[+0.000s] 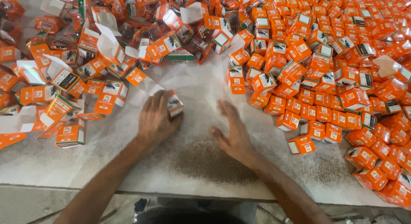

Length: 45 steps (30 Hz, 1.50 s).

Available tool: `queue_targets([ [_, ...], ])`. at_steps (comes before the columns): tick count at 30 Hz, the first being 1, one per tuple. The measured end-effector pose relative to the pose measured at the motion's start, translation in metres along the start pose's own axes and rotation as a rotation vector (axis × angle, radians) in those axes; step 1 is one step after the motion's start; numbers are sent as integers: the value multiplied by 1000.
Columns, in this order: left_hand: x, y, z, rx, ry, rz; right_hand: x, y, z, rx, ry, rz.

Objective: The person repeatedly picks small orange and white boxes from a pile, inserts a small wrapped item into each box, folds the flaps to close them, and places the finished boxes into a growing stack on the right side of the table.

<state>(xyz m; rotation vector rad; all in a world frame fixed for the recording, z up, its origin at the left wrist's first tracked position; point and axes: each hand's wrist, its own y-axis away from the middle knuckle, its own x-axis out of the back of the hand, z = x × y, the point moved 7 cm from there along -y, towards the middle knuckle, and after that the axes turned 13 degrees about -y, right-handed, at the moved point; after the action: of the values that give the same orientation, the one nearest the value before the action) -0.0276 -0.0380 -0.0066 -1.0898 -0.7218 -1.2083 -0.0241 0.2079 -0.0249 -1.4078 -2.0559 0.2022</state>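
My left hand (155, 119) is closed around a small orange carton (174, 105) at the middle of a white worktop (201, 164); only the carton's end shows past my fingers. My right hand (233, 132) lies a little to the right of it, fingers apart and palm down just over the worktop, holding nothing. Its fingertips point toward a big heap of closed orange cartons (325, 78) on the right.
A pile of unfolded and open-flapped orange cartons (85, 70) covers the left and back of the worktop. One closed carton (302, 144) sits alone near the right heap's front. The worktop's front edge (171, 190) runs just below my forearms.
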Motion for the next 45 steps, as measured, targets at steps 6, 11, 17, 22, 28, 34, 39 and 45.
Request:
queue_targets([
  [6,-12,27,96,-513,607,-36,-42,26,59,-660,-1337,-10],
  [11,-15,-41,75,-731,94,130,6,8,38,-406,-1186,118],
  [17,-37,-143,12,-321,-489,161,-2,-8,-11,-110,63,-73],
  [22,-62,-123,18,-406,-559,42,-3,-11,-23,-30,15,-243],
  [28,-35,-76,12,-399,-420,-31,5,-4,-21,-192,-86,-320],
  [34,32,9,42,-355,382,155,7,-7,-17,-217,-82,-184],
  [39,36,73,91,-865,383,493,3,-4,-6,-264,-139,-159],
  [45,10,53,101,-783,6,459,5,-3,-14,-155,-3,-175],
])
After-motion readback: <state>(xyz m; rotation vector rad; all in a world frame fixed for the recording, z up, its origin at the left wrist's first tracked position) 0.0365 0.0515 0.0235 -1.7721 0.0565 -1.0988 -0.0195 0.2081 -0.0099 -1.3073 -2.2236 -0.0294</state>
